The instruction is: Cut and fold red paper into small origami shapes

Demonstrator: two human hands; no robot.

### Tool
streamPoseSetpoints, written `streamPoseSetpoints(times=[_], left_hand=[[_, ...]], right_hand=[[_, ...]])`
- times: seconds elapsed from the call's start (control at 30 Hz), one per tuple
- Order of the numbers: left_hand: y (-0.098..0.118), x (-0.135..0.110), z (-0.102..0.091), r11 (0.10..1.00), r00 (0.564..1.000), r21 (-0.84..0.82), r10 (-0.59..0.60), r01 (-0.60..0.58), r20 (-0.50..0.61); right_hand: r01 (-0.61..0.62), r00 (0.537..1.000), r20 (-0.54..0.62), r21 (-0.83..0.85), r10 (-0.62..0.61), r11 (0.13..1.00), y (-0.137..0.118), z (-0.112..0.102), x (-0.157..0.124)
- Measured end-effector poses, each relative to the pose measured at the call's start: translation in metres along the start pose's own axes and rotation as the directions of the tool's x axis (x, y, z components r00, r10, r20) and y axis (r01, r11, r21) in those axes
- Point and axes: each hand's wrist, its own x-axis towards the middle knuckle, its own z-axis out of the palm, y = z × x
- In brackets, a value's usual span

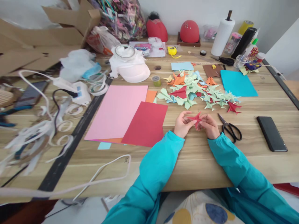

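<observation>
The surface (253,124) leaves a lane between scissors (225,123) and phone (272,133) (right sleeve (235,161) across its near end); the right grip (209,125) and folded paper (192,83) bar the far edge's middle.

The left hand (182,124) and right hand (210,125) hold a red folded paper (197,118), perhaps star-shaped, though partly hidden. Scissors (225,123) lie near the right hand; beyond both hands, a paper heap (188,84) spreads over the tabletop (198,169), left of a phone (272,133).

A black smartphone (272,133) lay flat at right, a white power strip (82,93) rested at left, and a yellow tape measure (172,50) sat left of an upright white roll (222,38).
</observation>
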Motion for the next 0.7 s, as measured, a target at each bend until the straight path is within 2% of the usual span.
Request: streamPoseSetpoints(times=[0.37, 0.57, 0.7], left_hand=[[0.0019, 0.0001, -0.0004, 1.000, 1.000, -0.003, -0.023, 0.023, 0.007], [0.0031, -0.0008, 0.0001, 0.999, 1.000, 0.030, -0.024, 0.024, -0.003], [0.0035, -0.0013, -0.0004, 0.998, 1.000, 0.055, -0.021, 0.020, 0.003]], right_hand=[[-0.051, 0.999, 0.017, -0.006, 0.051, 0.999, 0.0002, -0.0010, 0.0008], [-0.074, 0.997, 0.022, 0.047, 0.073, 0.996, 0.0010, -0.0021, 0.0012], [-0.080, 0.997, -0.011, 0.017, 0.080, 0.997, -0.0001, 0.0003, 0.0017]])
